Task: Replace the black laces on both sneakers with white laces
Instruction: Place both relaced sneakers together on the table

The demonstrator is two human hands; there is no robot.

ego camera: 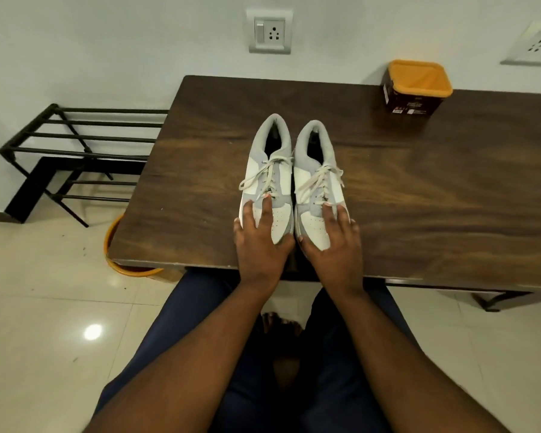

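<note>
Sneakers are set side by side on the table, toes toward the near edge, heels pointing to the wall; the left sneaker is pressed by the left hand, the right sneaker by the right hand, fingers straight, white laces tied

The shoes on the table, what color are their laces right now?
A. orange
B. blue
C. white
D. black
C. Both the left sneaker and the right sneaker show white laces tied across their tongues, and no black lace shows on either one. The left hand and right hand rest flat on the toes.
</note>
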